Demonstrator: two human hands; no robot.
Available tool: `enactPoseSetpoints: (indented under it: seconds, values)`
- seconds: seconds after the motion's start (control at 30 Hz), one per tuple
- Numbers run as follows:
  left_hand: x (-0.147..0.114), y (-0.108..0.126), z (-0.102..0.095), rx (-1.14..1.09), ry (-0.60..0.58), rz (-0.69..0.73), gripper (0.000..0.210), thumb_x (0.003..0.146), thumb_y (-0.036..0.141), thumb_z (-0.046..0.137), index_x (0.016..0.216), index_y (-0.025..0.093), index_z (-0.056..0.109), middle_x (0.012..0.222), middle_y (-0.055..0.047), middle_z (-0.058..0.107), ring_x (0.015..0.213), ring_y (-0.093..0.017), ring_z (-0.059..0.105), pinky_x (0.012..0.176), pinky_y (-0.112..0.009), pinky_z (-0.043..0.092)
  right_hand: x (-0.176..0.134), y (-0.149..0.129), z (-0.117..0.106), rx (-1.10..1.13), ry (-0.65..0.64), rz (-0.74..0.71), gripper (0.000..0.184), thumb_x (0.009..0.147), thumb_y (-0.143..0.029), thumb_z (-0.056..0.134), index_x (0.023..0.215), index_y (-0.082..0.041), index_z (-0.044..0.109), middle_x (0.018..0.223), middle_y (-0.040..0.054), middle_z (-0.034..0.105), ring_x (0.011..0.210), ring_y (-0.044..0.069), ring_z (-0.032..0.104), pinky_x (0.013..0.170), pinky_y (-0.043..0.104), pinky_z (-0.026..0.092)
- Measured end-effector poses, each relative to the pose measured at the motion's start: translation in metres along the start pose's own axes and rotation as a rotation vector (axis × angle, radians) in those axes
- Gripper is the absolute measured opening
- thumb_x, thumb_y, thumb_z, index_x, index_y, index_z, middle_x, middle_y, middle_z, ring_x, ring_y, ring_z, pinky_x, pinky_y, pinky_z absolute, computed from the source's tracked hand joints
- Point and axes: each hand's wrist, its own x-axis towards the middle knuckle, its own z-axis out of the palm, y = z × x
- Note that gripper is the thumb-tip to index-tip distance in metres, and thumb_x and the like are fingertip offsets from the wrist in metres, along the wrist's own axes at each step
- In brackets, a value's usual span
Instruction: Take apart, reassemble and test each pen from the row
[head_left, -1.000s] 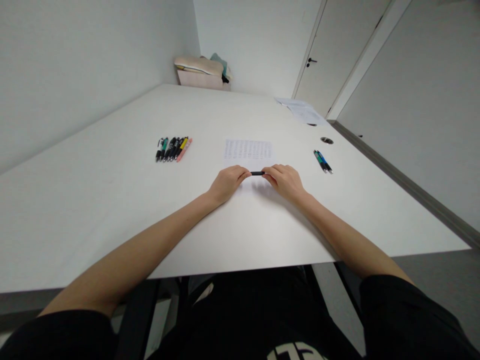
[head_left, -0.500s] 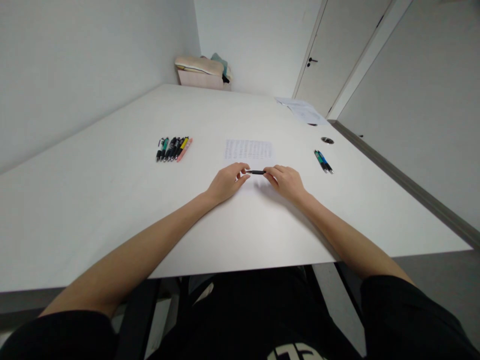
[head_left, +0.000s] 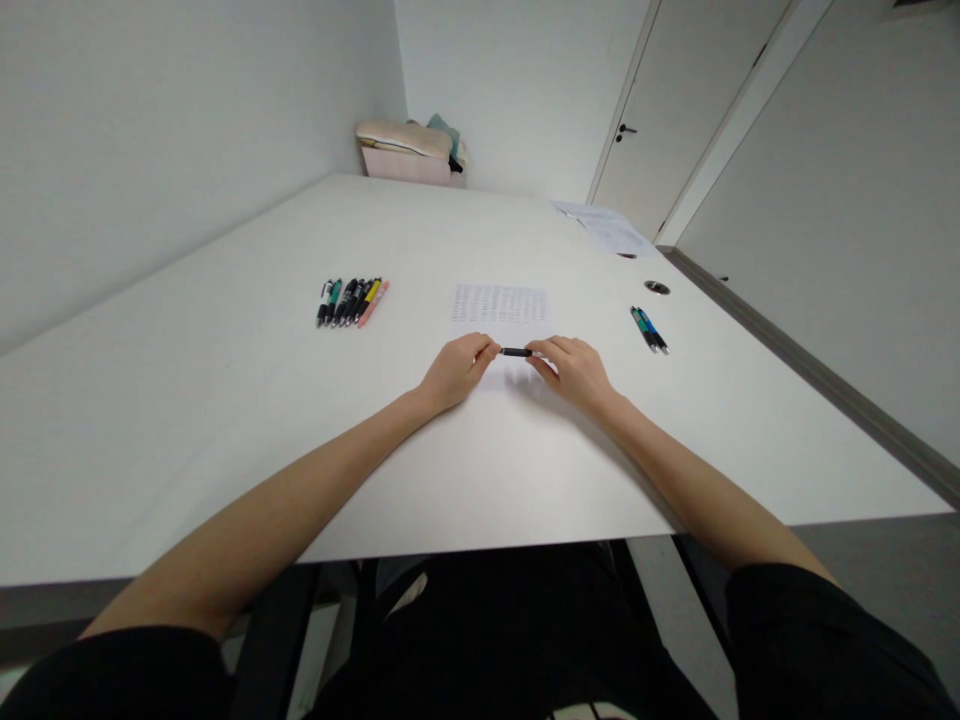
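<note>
Between my two hands a black pen (head_left: 516, 352) is held level above a printed sheet of paper (head_left: 501, 303). My left hand (head_left: 459, 370) is closed, with thumb and fingertips pinched on the pen's left end. Its right end sits in the fingers of my right hand (head_left: 574, 368), which are also closed on it. Both tips of the pen are partly hidden by my fingers. The sheet carries rows of small print that I cannot read.
To the left lies a row of several pens (head_left: 351, 303), black, green, yellow and pink. Two blue and green pens (head_left: 649, 330) lie at the right, near a round metal table fitting (head_left: 657, 288). Papers (head_left: 609, 228) and a box with cloths (head_left: 405, 165) are farther back.
My left fingers have closed onto the pen's left end, where they were more apart before. My right hand keeps its hold. The view has shifted slightly.
</note>
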Motion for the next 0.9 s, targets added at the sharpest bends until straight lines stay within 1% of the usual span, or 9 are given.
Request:
enactPoseSetpoints:
  seconds: [0.1,0.17,0.27,0.33,0.37,0.43,0.53,0.73,0.9]
  values:
    - [0.0005,0.0008,0.0001,-0.03,-0.02,-0.048,0.041,0.092,0.038,0.031,0.063,0.018,0.053,0.06,-0.001,0.054,0.058,-0.014,0.05,0.061,-0.026,0.037,0.0003,-0.001,-0.0003,0.027,-0.003,-0.022,0.032,0.093,-0.036,0.037,0.103,-0.019,0.062,0.089,0.0064,0.067,0.076,0.016,0.058,0.069,0.027,0.037]
    - [0.0,0.0008,-0.0002,-0.046,-0.024,-0.07,0.043,0.092,0.037,0.029,0.064,0.018,0.055,0.06,-0.001,0.055,0.059,-0.014,0.051,0.061,-0.026,0.037,0.0001,-0.0006,0.0004,0.035,-0.006,-0.029,0.031,0.092,-0.035,0.038,0.103,-0.019,0.062,0.09,0.0063,0.067,0.077,0.016,0.058,0.069,0.027,0.037]
    - [-0.0016,-0.0004,-0.0011,-0.04,-0.006,-0.047,0.032,0.091,0.035,0.034,0.084,0.017,0.06,0.069,-0.001,0.059,0.062,-0.013,0.052,0.062,-0.025,0.038,-0.0006,0.0012,0.0022,0.024,-0.02,-0.016,0.029,0.092,-0.034,0.04,0.102,-0.019,0.062,0.089,0.0057,0.067,0.076,0.016,0.059,0.068,0.027,0.038]
    - [-0.0029,-0.0019,-0.0014,-0.033,0.0,-0.006,0.024,0.088,0.034,0.044,0.099,0.017,0.057,0.078,-0.001,0.061,0.061,-0.012,0.051,0.061,-0.024,0.039,-0.001,0.0026,0.0034,0.011,-0.032,0.0,0.028,0.092,-0.034,0.04,0.101,-0.019,0.062,0.088,0.0054,0.067,0.076,0.016,0.059,0.067,0.027,0.037]
    - [-0.0036,-0.0028,-0.0013,-0.027,0.001,0.019,0.023,0.086,0.032,0.048,0.101,0.017,0.055,0.083,-0.002,0.06,0.061,-0.011,0.051,0.061,-0.024,0.039,-0.0011,0.0032,0.0039,0.007,-0.036,0.006,0.028,0.092,-0.033,0.041,0.101,-0.019,0.062,0.088,0.0055,0.067,0.077,0.016,0.059,0.066,0.027,0.037]
    - [-0.0046,-0.0045,-0.0006,-0.011,0.005,0.066,0.02,0.083,0.028,0.053,0.1,0.017,0.055,0.088,-0.002,0.059,0.062,-0.01,0.05,0.061,-0.024,0.04,-0.0012,0.0039,0.0044,0.006,-0.037,0.012,0.028,0.092,-0.033,0.04,0.101,-0.019,0.062,0.088,0.0057,0.067,0.077,0.016,0.059,0.066,0.026,0.037]
    - [-0.0052,-0.006,0.0008,0.002,0.024,0.097,0.013,0.084,0.025,0.051,0.094,0.017,0.056,0.087,-0.002,0.057,0.064,-0.011,0.05,0.063,-0.024,0.041,-0.0012,0.0035,0.0042,0.013,-0.029,0.012,0.029,0.092,-0.033,0.038,0.1,-0.019,0.062,0.087,0.0057,0.067,0.076,0.015,0.058,0.065,0.026,0.037]
    - [-0.0043,-0.0069,0.0023,-0.016,0.045,0.064,0.014,0.087,0.028,0.049,0.092,0.017,0.056,0.087,-0.002,0.058,0.066,-0.011,0.051,0.064,-0.025,0.041,-0.0011,0.0023,0.0031,0.026,-0.001,-0.006,0.026,0.091,-0.033,0.041,0.099,-0.019,0.061,0.085,0.0044,0.066,0.074,0.015,0.058,0.065,0.026,0.037]
    - [-0.0037,-0.0075,0.0026,-0.008,0.033,0.045,0.019,0.089,0.031,0.045,0.09,0.017,0.057,0.085,-0.003,0.059,0.067,-0.012,0.052,0.065,-0.025,0.041,-0.002,0.0038,0.0049,0.044,0.038,-0.035,0.025,0.091,-0.033,0.042,0.099,-0.019,0.061,0.087,0.0043,0.066,0.076,0.015,0.059,0.066,0.026,0.038]
